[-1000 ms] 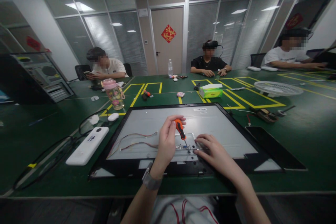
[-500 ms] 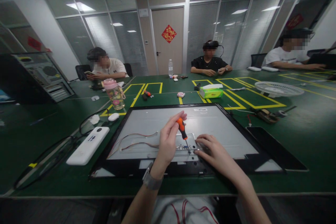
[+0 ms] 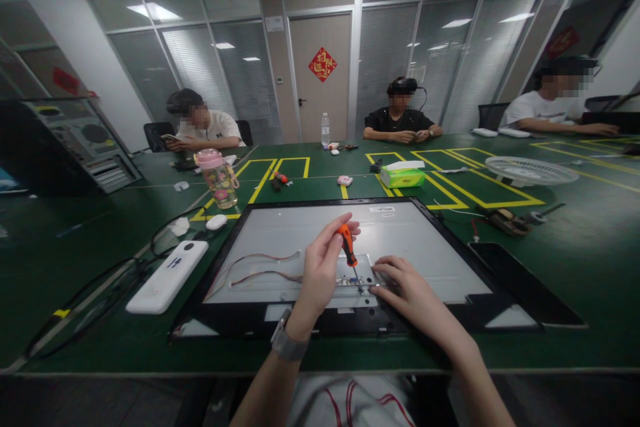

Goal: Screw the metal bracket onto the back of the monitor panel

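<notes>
A grey flat display panel (image 3: 420,247) with a black frame lies on the green table in front of me. My left hand (image 3: 323,267) is closed around the orange and black handle of a screwdriver (image 3: 348,245). The screwdriver leans, its tip down by the right end of a small circuit board (image 3: 345,281) near the panel's front edge. My right hand (image 3: 407,290) rests on the panel just right of the tip, fingers stretched out, thumb and fingertips by the board's mounting plate. Thin cables (image 3: 265,275) run left from the board.
Left of the panel lie a white power bank (image 3: 169,277), black cables and a pink-lidded bottle (image 3: 217,179). To the right are a black phone-like slab (image 3: 525,282) and a walkie-talkie-like device (image 3: 510,220). A green tissue pack (image 3: 403,175) sits beyond. Several people sit across the table.
The fingers of my left hand have shifted slightly around the screwdriver handle. The screwdriver tip and my right hand stay in place.
</notes>
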Action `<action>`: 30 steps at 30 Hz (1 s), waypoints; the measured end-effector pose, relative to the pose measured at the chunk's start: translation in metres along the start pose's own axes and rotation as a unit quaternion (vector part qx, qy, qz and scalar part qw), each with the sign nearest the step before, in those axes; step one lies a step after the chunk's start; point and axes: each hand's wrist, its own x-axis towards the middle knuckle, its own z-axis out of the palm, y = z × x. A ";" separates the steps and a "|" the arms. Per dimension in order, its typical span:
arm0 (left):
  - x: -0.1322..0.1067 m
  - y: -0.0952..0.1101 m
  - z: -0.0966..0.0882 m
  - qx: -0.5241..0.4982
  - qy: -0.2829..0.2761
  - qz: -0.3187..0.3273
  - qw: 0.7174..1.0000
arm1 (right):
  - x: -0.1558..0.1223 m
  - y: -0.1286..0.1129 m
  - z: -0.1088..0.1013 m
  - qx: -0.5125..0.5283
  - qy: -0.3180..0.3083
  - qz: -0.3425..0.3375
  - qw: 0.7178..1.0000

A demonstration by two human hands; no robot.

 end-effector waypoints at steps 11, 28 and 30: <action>0.000 -0.002 0.000 -0.027 0.026 -0.019 0.999 | 0.000 0.002 0.002 -0.002 0.002 -0.003 1.000; 0.001 -0.002 -0.001 0.046 0.019 0.036 0.998 | 0.001 0.003 0.002 -0.003 0.002 -0.001 1.000; 0.001 -0.001 -0.001 0.029 0.010 0.025 0.999 | 0.001 0.003 0.002 -0.003 0.001 -0.003 1.000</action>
